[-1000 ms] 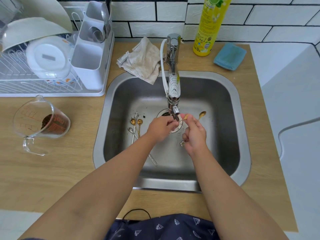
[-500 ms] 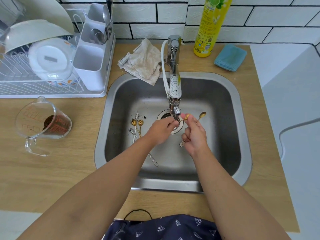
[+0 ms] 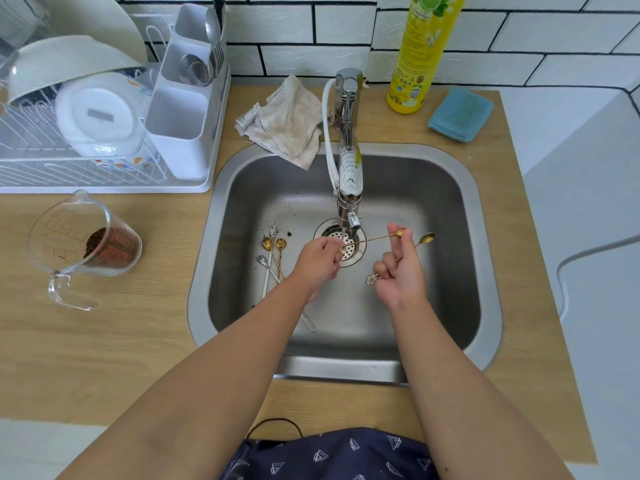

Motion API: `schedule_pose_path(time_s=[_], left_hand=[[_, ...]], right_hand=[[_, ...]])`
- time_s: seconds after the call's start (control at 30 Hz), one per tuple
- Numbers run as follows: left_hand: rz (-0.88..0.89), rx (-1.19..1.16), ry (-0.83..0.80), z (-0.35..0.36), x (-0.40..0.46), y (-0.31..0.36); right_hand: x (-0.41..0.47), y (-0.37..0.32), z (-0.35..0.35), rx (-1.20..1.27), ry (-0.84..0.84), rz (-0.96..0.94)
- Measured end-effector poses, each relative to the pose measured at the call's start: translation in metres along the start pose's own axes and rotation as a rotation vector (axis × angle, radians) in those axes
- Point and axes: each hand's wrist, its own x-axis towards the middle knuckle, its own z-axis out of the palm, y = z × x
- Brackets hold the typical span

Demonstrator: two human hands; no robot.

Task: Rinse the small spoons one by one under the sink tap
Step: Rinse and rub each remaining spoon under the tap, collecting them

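Note:
Under the tap's (image 3: 349,174) nozzle a thin gold spoon (image 3: 372,240) spans between my two hands, above the drain (image 3: 360,233). My left hand (image 3: 320,261) pinches its left end, and my right hand (image 3: 400,271) pinches its right end between thumb and forefinger. The right hand also grips a second gold spoon (image 3: 426,238), whose bowl sticks out to the right and whose flower-shaped end (image 3: 371,279) shows below the fingers. Several more small spoons, gold (image 3: 267,244) and silver (image 3: 262,260), lie on the sink floor to the left of my left hand.
The steel sink (image 3: 485,271) is set in a wooden counter. A dish rack (image 3: 104,181) with a cutlery holder stands at the back left, with a glass measuring jug (image 3: 83,244) in front of it. Behind the sink lie a crumpled cloth (image 3: 287,123), a yellow bottle (image 3: 419,53) and a blue sponge (image 3: 460,114).
My hands have drawn apart, the right one moving right, so the gold spoon between them now shows along its whole length. Before, both hands were bunched together under the nozzle.

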Motion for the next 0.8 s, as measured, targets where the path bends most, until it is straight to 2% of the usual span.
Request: schedule_pose_path(time_s=[0.13,0.3,0.37,0.57,0.67,0.8], left_hand=[[-0.097,-0.061,-0.068,-0.007,0.001,-0.002],[-0.004,-0.034,-0.105,-0.013,0.001,-0.011],[0.045,0.055,-0.114,-0.013,-0.001,-0.011],[0.078,0.275,0.023,-0.005,-0.001,-0.006],[0.067,0.250,0.073,-0.001,-0.003,-0.008],[0.028,0.289,-0.011,-0.025,-0.014,-0.013]], right_hand=[[-0.001,0.001,0.001,0.017,-0.021,-0.015],[-0.001,0.003,0.000,-0.023,0.070,-0.058],[0.000,0.004,-0.001,-0.046,0.127,-0.078],[0.001,0.009,-0.002,-0.154,0.228,-0.055],[0.001,0.012,-0.002,-0.211,0.228,-0.005],[0.001,0.017,-0.001,-0.353,0.165,0.055]])
